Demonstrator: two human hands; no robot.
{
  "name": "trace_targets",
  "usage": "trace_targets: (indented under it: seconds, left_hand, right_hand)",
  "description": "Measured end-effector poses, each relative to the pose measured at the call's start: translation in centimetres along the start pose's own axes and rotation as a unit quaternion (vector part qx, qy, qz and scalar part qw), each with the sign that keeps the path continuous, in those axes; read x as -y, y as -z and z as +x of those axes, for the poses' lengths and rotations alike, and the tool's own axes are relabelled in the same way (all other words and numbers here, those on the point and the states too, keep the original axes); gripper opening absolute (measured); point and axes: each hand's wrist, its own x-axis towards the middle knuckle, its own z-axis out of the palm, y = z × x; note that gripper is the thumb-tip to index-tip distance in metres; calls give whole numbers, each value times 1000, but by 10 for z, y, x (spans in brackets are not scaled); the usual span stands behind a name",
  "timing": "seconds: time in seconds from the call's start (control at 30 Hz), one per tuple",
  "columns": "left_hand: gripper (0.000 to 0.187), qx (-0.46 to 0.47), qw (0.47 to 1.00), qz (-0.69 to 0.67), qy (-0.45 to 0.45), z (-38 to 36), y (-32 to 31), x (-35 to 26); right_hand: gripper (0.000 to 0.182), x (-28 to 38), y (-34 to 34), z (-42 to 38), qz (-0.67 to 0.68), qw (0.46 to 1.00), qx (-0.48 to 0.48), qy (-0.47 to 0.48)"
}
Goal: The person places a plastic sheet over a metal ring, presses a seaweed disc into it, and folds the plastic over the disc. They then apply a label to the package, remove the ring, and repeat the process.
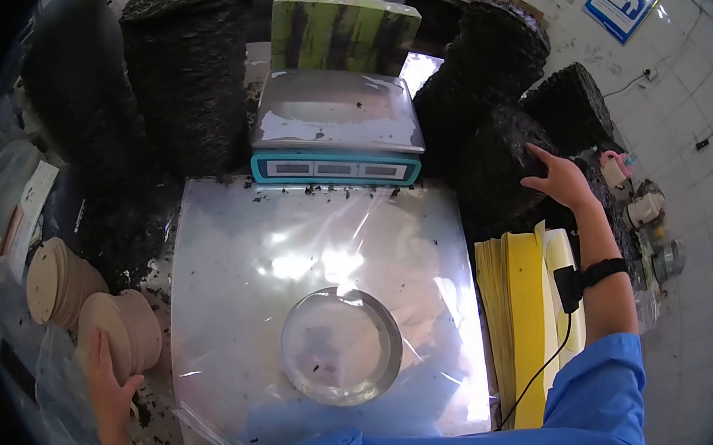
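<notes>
My left hand [111, 383] rests its fingers against the front of a round stack of tan paper discs [132, 333], thumb apart. Another such stack [63, 281] leans just behind it. At the right, my right hand [559, 179] has its thumb and forefinger spread on a dark, rough block [502, 159]; its other fingers are hard to make out. Between my hands a round metal ring or shallow pan [341, 347] lies on the plastic-covered work surface [229, 253]. What is inside it shows as pale and shiny, with a small dark speck.
Behind the work surface stands a scale [332, 116] with a teal front, and a green-and-black block [345, 31] behind it. Tall dark stacks [186, 84] rise at the back left. Yellow sheets [527, 317] stand at the right, with a black cable [549, 359] across them.
</notes>
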Motion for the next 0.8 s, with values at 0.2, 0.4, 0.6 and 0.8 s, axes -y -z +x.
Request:
trace_targets:
  seconds: [0.2, 0.4, 0.6, 0.8]
  left_hand:
    - [75, 3, 997, -18, -71, 1, 12, 20]
    - [39, -69, 991, 113, -26, 15, 17, -8]
    - [31, -193, 847, -143, -474, -9, -9, -193]
    - [40, -23, 798, -122, -589, -30, -112, -249]
  right_hand:
    - [66, -12, -16, 1, 9, 999, -39, 31]
    - [48, -8, -17, -3, 37, 980, -196, 5]
    - [35, -67, -2, -23, 295, 850, -436, -36]
    - [32, 7, -21, -150, 886, 429, -172, -26]
